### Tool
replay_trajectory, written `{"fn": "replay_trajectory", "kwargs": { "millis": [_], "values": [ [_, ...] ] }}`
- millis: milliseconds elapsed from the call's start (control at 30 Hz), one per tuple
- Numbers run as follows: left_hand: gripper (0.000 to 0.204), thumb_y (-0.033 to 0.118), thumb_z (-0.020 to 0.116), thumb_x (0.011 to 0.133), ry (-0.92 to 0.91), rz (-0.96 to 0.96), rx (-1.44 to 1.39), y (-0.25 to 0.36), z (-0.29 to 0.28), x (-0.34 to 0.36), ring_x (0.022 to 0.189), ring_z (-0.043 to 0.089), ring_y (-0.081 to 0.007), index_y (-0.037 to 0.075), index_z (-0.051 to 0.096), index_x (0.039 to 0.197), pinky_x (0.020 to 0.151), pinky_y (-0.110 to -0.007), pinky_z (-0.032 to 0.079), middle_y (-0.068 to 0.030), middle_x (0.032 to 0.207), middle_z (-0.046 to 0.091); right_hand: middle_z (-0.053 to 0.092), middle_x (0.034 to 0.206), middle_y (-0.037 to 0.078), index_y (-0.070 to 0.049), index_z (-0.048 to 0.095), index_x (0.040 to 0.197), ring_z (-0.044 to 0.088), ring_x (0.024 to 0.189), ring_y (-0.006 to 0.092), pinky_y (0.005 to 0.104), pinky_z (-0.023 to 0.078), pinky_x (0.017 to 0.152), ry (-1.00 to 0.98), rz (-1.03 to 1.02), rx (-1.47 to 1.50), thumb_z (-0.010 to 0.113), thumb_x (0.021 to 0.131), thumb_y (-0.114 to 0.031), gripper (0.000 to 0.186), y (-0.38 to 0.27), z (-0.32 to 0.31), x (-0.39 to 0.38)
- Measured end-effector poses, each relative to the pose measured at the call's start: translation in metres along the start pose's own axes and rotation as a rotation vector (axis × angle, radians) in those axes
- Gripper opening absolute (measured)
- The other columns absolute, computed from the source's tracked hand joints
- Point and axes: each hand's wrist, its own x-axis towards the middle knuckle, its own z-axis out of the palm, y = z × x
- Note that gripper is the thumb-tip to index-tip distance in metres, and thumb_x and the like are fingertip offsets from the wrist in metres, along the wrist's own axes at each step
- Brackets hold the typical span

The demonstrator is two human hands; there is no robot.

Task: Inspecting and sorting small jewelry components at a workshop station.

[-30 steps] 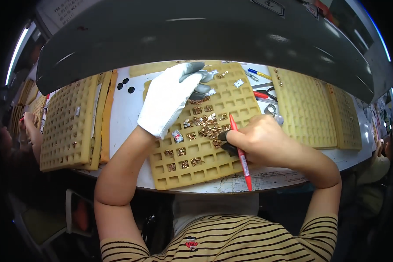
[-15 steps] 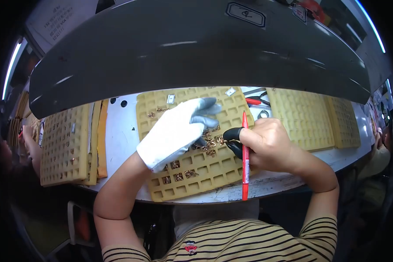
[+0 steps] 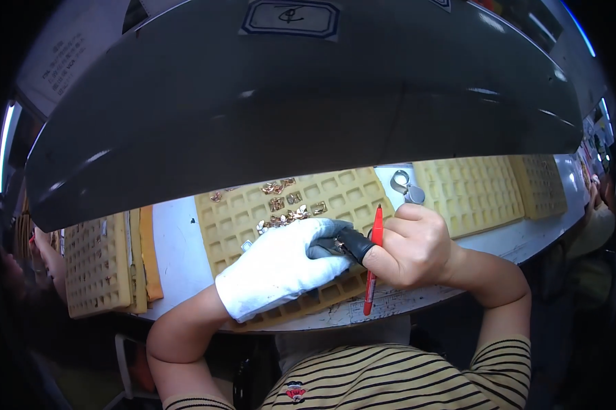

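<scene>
My left hand (image 3: pixel 280 266) wears a white glove with grey fingertips. Its thumb and fingers close on a small shiny metal jewelry piece (image 3: pixel 340 244), mostly hidden. Meeting it there are the black-covered fingertips of my right hand (image 3: pixel 407 246), also closed. A red marker pen (image 3: pixel 371 287) is tucked in the right hand, its dark tip pointing away from me. Both hands are over a yellow tray (image 3: pixel 219 239) with rows of square pockets. Beyond the gloved hand, several rose-gold jewelry pieces (image 3: pixel 285 217) lie in a cluster on the tray.
A silver folding loupe (image 3: pixel 410 193) lies beyond my right hand. More pocketed trays stand at right (image 3: pixel 465 198) and left (image 3: pixel 99 266). A dark, glossy hood (image 3: pixel 308 102) overhangs the far side of the white table (image 3: pixel 181 239). Other people's hands show at both edges.
My hands have come together; the gloved fingers, spread before, are now closed at the right fingertips. The pen has shifted slightly left. The view has shifted, showing the loupe more fully.
</scene>
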Motion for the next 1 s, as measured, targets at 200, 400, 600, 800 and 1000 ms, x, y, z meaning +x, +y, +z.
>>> {"fn": "replay_trajectory", "kwargs": {
  "millis": [200, 400, 600, 800, 1000],
  "values": [
    [0.028, 0.016, 0.057, 0.09, 0.099, 0.048, 0.102, -0.004, 0.008, -0.001, 0.086, 0.067, -0.0209, -0.001, 0.063, 0.111, 0.077, -0.033, 0.052, -0.0145, 0.094, 0.069, 0.038, 0.051, -0.003, -0.015, 0.043, 0.062, 0.044, 0.043, 0.0116, 0.0256, 0.033, 0.042, -0.005, 0.025, 0.076, 0.061, 0.062, -0.012, 0.017, -0.003, 0.002, 0.0],
    [0.027, 0.018, 0.049, 0.095, -0.03, -0.028, -0.254, -0.004, 0.003, -0.001, 0.08, 0.065, -0.0117, -0.001, 0.062, 0.109, 0.067, -0.026, 0.052, -0.0066, 0.09, 0.069, 0.043, 0.05, 0.0, -0.012, 0.048, 0.066, 0.047, 0.043, 0.019, 0.0319, 0.037, 0.044, -0.049, 0.173, 0.305, 0.063, 0.062, -0.011, 0.016, 0.005, 0.003, -0.003],
    [0.033, 0.024, 0.051, 0.096, -0.07, -0.011, -0.401, -0.003, -0.001, -0.002, 0.083, 0.066, -0.0111, 0.0, 0.059, 0.117, 0.066, -0.023, 0.052, -0.0064, 0.097, 0.07, 0.052, 0.053, 0.006, -0.009, 0.049, 0.067, 0.055, 0.048, 0.0244, 0.035, 0.039, 0.044, -0.058, 0.327, 0.483, 0.069, 0.059, -0.003, 0.022, 0.011, 0.01, -0.009],
    [0.029, 0.018, 0.054, 0.096, -0.049, -0.04, -0.487, 0.0, -0.003, -0.003, 0.08, 0.068, -0.0128, -0.002, 0.062, 0.114, 0.062, -0.023, 0.053, -0.0094, 0.098, 0.071, 0.063, 0.062, 0.007, -0.003, 0.067, 0.099, 0.061, 0.054, 0.0136, 0.0274, 0.044, 0.05, -0.105, 0.696, 0.956, 0.067, 0.083, -0.003, 0.016, 0.005, 0.011, -0.007],
    [0.03, 0.02, 0.058, 0.094, -0.037, -0.086, -0.524, 0.0, -0.004, -0.001, 0.078, 0.07, -0.0151, -0.004, 0.063, 0.111, 0.054, -0.022, 0.052, -0.0117, 0.097, 0.071, 0.066, 0.072, 0.0, -0.003, 0.066, 0.106, 0.058, 0.062, 0.0026, 0.021, 0.046, 0.055, -0.186, 0.833, 1.113, 0.066, 0.09, -0.009, 0.018, 0.006, 0.007, -0.006]
  ]
}}
